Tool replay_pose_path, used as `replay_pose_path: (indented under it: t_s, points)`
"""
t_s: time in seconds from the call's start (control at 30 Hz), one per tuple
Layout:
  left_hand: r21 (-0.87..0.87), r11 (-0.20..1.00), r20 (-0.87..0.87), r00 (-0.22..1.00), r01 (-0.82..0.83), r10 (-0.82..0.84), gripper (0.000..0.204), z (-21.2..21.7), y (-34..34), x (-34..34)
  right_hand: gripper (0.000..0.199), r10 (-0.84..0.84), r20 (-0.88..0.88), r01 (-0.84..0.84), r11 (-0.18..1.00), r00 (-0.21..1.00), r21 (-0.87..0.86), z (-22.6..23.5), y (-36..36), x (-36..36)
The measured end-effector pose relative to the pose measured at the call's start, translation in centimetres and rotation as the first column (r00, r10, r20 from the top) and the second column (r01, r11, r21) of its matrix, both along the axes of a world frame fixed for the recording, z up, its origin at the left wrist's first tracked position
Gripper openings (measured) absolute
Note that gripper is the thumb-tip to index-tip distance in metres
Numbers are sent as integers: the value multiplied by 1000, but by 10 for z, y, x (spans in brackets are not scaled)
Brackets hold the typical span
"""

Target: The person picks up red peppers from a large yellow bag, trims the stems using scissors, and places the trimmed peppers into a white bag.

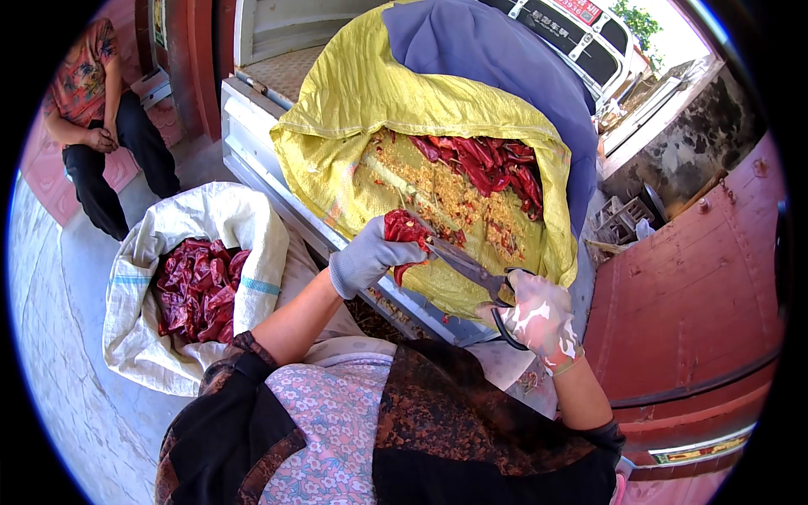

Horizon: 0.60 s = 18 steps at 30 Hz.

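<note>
My left hand (364,259), in a grey glove, is closed around a dried red chili pepper (406,227), part of which hangs below the fingers. In a camouflage-patterned glove, my right hand (543,313) grips the handles of dark scissors (465,264). Their blades point left and reach the pepper by my left fingers; whether they touch it I cannot tell. Beneath both hands spreads an opened yellow woven sack (324,101). Loose yellow seeds (450,187) and a heap of red chili peppers (492,164) lie on it.
Left of me stands a white woven sack (263,231) filled with red chili peppers (198,295). The yellow sack rests on a white truck bed (252,139), beside blue-purple cloth (471,42). A person (88,84) sits at the far left. A red metal panel (690,286) stands right.
</note>
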State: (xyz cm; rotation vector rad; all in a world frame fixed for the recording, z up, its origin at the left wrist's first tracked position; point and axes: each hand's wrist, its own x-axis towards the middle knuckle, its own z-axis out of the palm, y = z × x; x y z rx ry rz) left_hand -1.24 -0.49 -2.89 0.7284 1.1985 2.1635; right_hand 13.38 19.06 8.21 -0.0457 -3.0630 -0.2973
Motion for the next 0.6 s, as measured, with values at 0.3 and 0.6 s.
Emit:
replay_pose_path:
  t_s: [0.3,0.6]
  points:
    - [104,992,69,994,78,-85,32,0,-2,1,57,111,-90,-107,993,990,47,-6,11,-2]
    - [-46,998,3,999,35,-35,29,1,-1,-3,57,90,-75,-75,981,993,179,-6,6,-3]
